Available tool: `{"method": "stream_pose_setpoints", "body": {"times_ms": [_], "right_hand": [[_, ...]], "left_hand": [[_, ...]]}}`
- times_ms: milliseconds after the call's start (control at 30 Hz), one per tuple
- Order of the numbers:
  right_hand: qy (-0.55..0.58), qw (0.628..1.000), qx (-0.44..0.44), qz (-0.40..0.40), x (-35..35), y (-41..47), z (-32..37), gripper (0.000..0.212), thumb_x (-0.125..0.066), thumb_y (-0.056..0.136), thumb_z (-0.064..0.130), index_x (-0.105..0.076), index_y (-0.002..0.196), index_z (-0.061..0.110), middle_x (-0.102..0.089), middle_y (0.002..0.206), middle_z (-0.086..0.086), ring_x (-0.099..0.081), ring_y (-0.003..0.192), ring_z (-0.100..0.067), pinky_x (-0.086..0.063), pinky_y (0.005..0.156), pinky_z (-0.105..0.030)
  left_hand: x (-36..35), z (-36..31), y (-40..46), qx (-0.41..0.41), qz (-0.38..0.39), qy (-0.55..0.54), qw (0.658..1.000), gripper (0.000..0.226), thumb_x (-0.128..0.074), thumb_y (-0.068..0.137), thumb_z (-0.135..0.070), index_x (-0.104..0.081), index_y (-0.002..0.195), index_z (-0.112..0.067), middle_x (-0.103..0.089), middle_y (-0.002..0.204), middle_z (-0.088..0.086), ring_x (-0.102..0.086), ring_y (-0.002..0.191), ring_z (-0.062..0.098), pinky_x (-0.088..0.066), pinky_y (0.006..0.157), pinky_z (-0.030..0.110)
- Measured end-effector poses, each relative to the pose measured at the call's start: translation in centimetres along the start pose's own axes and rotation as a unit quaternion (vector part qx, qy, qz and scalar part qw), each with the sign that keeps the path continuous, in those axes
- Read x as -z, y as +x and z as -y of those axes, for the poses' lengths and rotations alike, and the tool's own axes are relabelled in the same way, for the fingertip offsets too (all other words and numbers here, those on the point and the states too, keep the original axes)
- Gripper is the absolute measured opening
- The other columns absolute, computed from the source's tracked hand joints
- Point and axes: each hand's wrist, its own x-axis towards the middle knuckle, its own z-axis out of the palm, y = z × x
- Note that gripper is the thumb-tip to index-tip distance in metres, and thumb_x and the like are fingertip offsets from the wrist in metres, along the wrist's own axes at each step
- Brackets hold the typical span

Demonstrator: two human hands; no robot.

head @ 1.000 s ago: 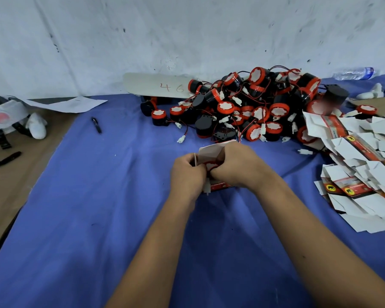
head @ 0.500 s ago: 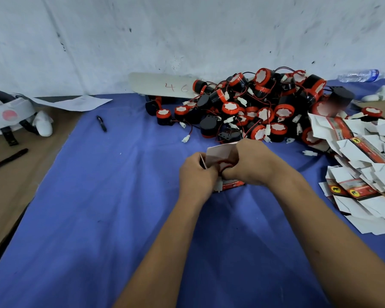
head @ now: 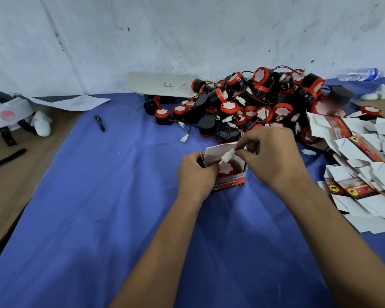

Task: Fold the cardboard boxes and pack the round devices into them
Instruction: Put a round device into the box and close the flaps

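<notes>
Behind: heap of round devices [head: 253,103]; to the right, flat box blanks [head: 365,165]; pen [head: 100,123] on blue cloth [head: 98,218]. Centre: open box [head: 230,182] with round device [head: 228,168] inside. Left hand [head: 195,172] curled round box; right hand [head: 273,154] pinching white connector [head: 227,156] above it.

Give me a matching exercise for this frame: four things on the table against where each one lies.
Things:
1. pen
2. open box
3. flat boxes
4. water bottle

Places:
A. heaped at the right edge
B. far right, by the wall
C. between the two hands, a round device inside
D. alone on the blue cloth, left of the device pile

Pairs: 1-D, 2-C, 3-A, 4-B
</notes>
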Motion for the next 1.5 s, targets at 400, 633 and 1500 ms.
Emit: {"method": "stream_pose_setpoints", "body": {"times_ms": [400, 633, 1500], "right_hand": [[-0.065, 0.996, -0.019, 0.057, -2.3, -1.3, 2.8, 0.023, -0.053, 0.093, 0.004, -0.074, 0.096, 0.013, -0.068, 0.096, -0.006, -0.058, 0.090, -0.024, -0.051, 0.077, -0.039], [-0.099, 0.994, -0.041, 0.025, -3.0, -1.1, 3.4, 0.036, -0.050, 0.086, -0.001, -0.034, 0.062, 0.021, -0.038, 0.061, 0.005, -0.031, 0.059, -0.017, -0.017, 0.050, -0.029], [-0.081, 0.993, -0.083, -0.012, -5.5, -1.6, 3.2, 0.024, -0.048, 0.098, 0.010, -0.071, 0.098, 0.016, -0.072, 0.091, -0.003, -0.056, 0.077, -0.019, -0.039, 0.066, -0.029]], "left_hand": [[-0.2, 0.2, 0.2, -0.011, 0.005, -0.022, 1.000, 0.004, -0.078, 0.083, -0.016, -0.076, 0.081, -0.014, -0.077, 0.080, 0.009, -0.075, 0.084, 0.033, -0.061, 0.075, 0.058], [-0.3, 0.5, 0.4, -0.013, 0.003, -0.018, 1.000, 0.007, -0.075, 0.087, -0.013, -0.075, 0.082, -0.017, -0.077, 0.079, 0.003, -0.075, 0.079, 0.025, -0.064, 0.070, 0.044], [-0.1, 0.5, 0.2, -0.017, 0.019, -0.019, 0.999, 0.012, -0.076, 0.090, -0.025, -0.073, 0.086, -0.015, -0.076, 0.078, 0.006, -0.074, 0.079, 0.032, -0.062, 0.068, 0.055]]}}
